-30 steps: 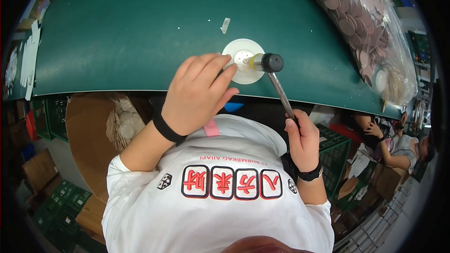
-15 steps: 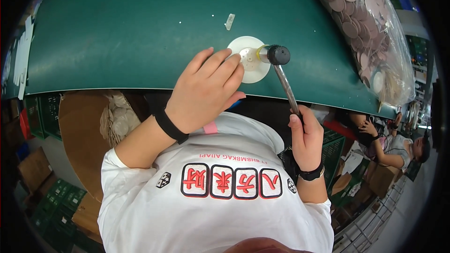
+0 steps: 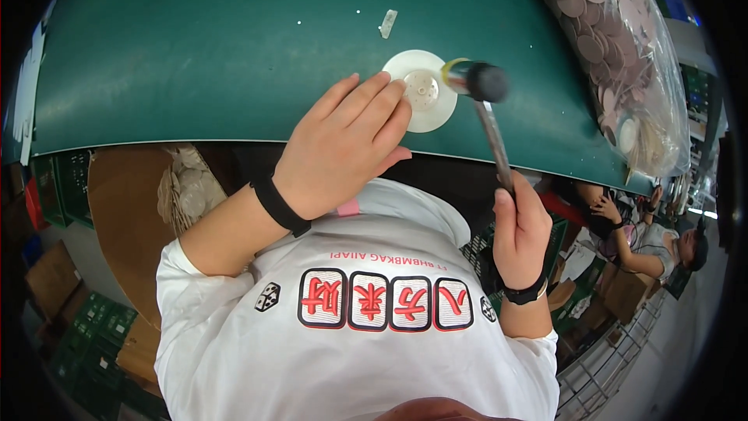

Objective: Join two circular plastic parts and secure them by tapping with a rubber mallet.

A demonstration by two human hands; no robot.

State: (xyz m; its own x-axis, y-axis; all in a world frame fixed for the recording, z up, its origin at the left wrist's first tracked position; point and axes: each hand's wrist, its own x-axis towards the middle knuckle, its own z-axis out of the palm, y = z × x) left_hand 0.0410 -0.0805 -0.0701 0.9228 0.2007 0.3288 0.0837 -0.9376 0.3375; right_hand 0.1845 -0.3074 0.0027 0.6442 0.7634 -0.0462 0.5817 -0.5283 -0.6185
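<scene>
A white disc (image 3: 441, 114) is lying flat on the green table (image 3: 195, 70), with a paler round piece (image 3: 423, 92) dotted with small holes sitting at its centre. The left hand (image 3: 343, 144) is reaching in from the disc's near left side, its fingers stretched out and grasping nothing, their tips lying over the disc's left edge. The right hand (image 3: 520, 234), to the right of the disc and nearer the person, is closing around the lower end of a hammer (image 3: 491, 132). The hammer's metal shaft is slanting up toward the disc, and its head is showing a little blurred: the yellow end is overlapping the disc's upper right edge, and the black end is pointing away from it; whether the head is touching the disc cannot be told. Just beyond the disc, a small pale strip (image 3: 389, 24) is lying on the table. Well to the right of the disc, a clear plastic bag (image 3: 666, 109) is holding many pinkish-brown rounds (image 3: 592, 48). Far to the left of the disc, long white strips (image 3: 29, 90) are lying. Below and left of the disc, a cardboard box (image 3: 125, 222) is standing; far to its lower right, another person (image 3: 658, 253) is sitting.
</scene>
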